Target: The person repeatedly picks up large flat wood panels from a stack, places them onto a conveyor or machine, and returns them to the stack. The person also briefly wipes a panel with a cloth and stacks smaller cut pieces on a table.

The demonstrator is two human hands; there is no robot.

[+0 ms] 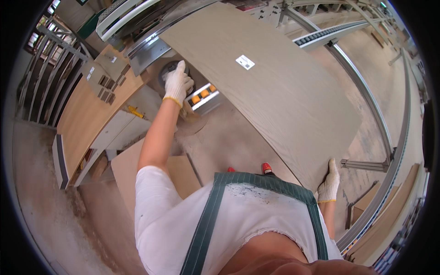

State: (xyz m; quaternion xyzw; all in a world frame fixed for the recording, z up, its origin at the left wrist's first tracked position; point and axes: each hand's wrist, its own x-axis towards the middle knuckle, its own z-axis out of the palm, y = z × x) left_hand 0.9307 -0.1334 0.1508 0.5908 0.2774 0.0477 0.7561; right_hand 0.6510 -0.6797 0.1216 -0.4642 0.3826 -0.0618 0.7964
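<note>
A long grey-brown wood-grain panel [271, 79] stretches diagonally in front of me, with a white printed label [245, 62] on its face. At its near right corner my right hand [329, 182], in a white knit glove, holds the panel's edge; part of the fingers is hidden. My left hand [178, 84], gloved the same way, is left of the panel's long edge, over a dark round object [165, 74]. Its fingers look curled, but whether they grip that object cannot be made out. Just beside it runs a roller track [201, 96] with orange rollers.
On the left a curved wood-topped bench [89, 110] carries small grey-brown boards and blocks [106, 87]. A yellow tool [135, 111] hangs at its side. Metal conveyor rails [361, 89] enclose the right side. A pale board [178, 172] lies low beside my left. Stacked boards [392, 216] stand at right.
</note>
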